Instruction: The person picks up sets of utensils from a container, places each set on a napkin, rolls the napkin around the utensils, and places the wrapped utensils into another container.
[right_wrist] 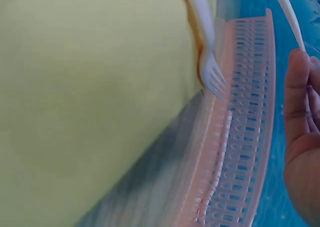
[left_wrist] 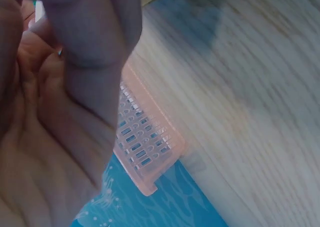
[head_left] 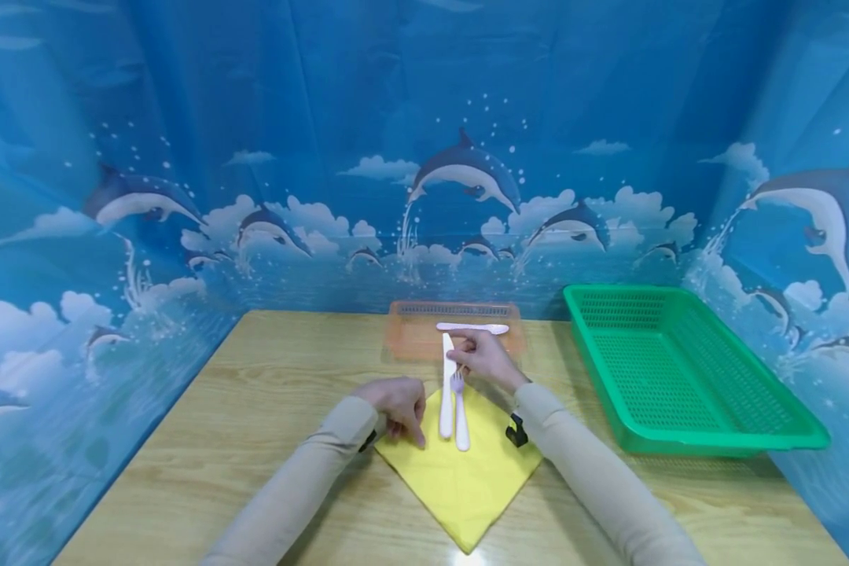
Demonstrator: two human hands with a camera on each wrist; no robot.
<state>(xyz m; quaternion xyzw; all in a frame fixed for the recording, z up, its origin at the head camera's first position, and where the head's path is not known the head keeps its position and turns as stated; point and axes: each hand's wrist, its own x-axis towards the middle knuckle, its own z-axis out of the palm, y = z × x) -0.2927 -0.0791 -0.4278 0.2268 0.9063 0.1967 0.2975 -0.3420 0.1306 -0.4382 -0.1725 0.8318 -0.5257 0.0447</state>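
A yellow napkin (head_left: 467, 491) lies turned cornerwise on the table. A white plastic fork (head_left: 461, 417) rests on it, tines pointing away from me. Left of the fork is a white plastic knife (head_left: 446, 401); my right hand (head_left: 484, 358) pinches it near the blade end. The right wrist view shows part of the knife (right_wrist: 288, 14) at the fingertips and the fork (right_wrist: 207, 47) beside the basket. My left hand (head_left: 398, 402) is over the napkin's left part, index finger pointing down at it. In the left wrist view, the hand (left_wrist: 65, 102) hides its own fingertips.
Behind the napkin stands a shallow orange basket (head_left: 413, 346), with a white spoon (head_left: 474, 327) across it. A large green basket (head_left: 722, 440) is at the right of the wooden table (head_left: 205, 440). A blue dolphin-print curtain (head_left: 339, 94) surrounds the table's back and sides.
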